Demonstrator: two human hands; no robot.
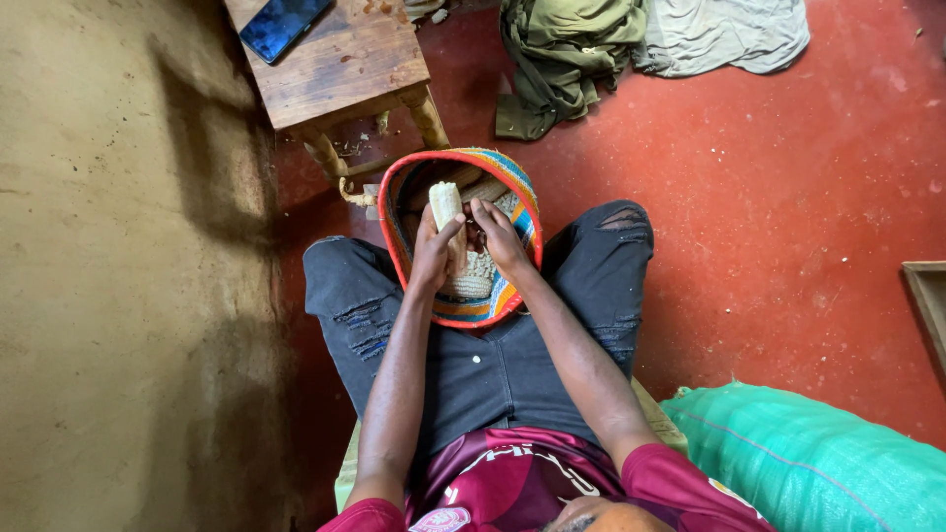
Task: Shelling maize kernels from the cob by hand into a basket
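The person wears a maroon short-sleeved shirt point(512, 483) with white lettering and dark grey jeans point(493, 365) ripped at both knees; forearms bare.

The woven basket point(461, 236) sits wedged between the person's 2 knees, so its sides are blocked by dark-trousered legs point(345, 296) and its mouth is largely filled by both hands, a corn cob point(445, 205) and loose kernels. Just beyond the basket a wooden stool point(335, 69) with a phone point(284, 24) on it closes off the far left. The red floor point(788, 217) right of the basket lies open as far as the heaped clothes point(572, 49) and the green sack point(818, 463).
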